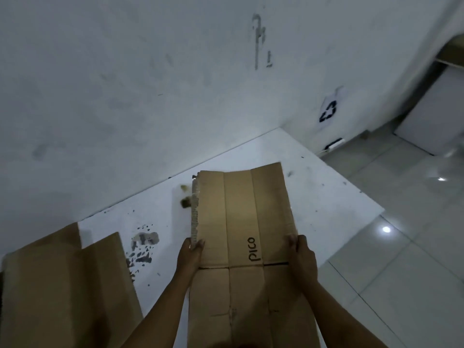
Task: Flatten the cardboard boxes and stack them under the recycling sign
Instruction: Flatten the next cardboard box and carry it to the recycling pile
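Note:
A flattened brown cardboard box (241, 222) marked "PICO" is held out in front of me, above a white board on the floor. My left hand (190, 254) grips its left edge and my right hand (301, 254) grips its right edge. More brown cardboard (62, 285) lies at the lower left on the board. A paper recycling sign (329, 110) with a black arrow symbol hangs low on the white wall at the right, well beyond the held box.
The white board (326, 197) on the floor is stained with dark spots and reaches the wall. Glossy grey floor tiles (401, 247) spread to the right. A white cabinet or appliance (437, 109) stands at the far right beside the sign.

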